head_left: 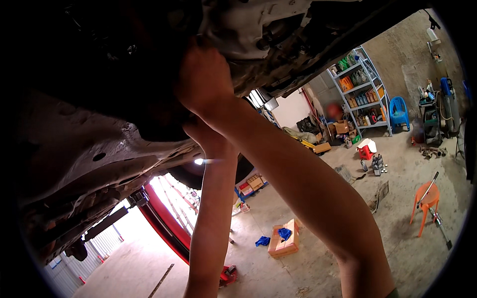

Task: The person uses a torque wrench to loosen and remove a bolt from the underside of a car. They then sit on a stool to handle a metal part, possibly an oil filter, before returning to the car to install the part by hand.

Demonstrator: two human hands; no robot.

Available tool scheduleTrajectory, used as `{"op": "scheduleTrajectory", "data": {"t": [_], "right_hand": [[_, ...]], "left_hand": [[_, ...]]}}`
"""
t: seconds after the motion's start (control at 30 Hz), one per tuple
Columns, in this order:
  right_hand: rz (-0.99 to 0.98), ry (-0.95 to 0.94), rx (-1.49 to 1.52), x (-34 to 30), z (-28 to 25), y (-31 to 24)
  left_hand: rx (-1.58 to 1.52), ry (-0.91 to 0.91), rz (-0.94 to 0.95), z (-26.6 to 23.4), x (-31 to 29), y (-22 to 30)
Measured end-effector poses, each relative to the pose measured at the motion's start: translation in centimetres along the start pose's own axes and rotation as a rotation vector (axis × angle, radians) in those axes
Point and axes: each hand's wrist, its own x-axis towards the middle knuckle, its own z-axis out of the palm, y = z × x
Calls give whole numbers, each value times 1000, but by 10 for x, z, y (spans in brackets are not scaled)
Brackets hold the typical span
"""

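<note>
Both my arms reach up under a raised car, whose dark underbody [243, 30] fills the upper left of the head view. My right hand [206, 74] is up beside a pale metal housing, its fingers curled in toward a deep shadow. Whatever they grip is lost in the dark. Just below, behind my right wrist, my left hand [199, 133] extends into the same black gap. Only its heel and the base of the thumb show; the fingers are hidden. A grey underbody panel [124, 136] curves to the left of my left hand.
A red lift post [164, 223] stands at lower left, near a tyre [189, 176]. On the floor are a cardboard box [284, 246] with blue gloves or cloth, and an orange stool [426, 196] bearing a long-handled tool. A shelf of bottles [360, 92] and a blue chair [399, 113] stand behind.
</note>
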Motion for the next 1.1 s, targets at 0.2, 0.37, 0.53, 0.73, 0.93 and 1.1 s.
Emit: {"op": "scheduleTrajectory", "data": {"t": [0.2,0.37,0.53,0.73,0.93,1.1], "right_hand": [[51,-81,0,3,3,-10],[66,-81,0,1,-12,-12],[150,-195,-86,9,3,-14],[109,-153,-85,5,4,-14],[48,-148,-68,-1,-4,-16],[63,-217,-113,5,-3,-17]], "left_hand": [[14,2,-1,0,-1,5],[20,0,-1,-2,-1,4],[18,-3,-5,-1,6,6],[20,-11,-16,-3,5,3],[29,-6,-15,-6,6,5],[26,-7,-10,-4,6,5]]}}
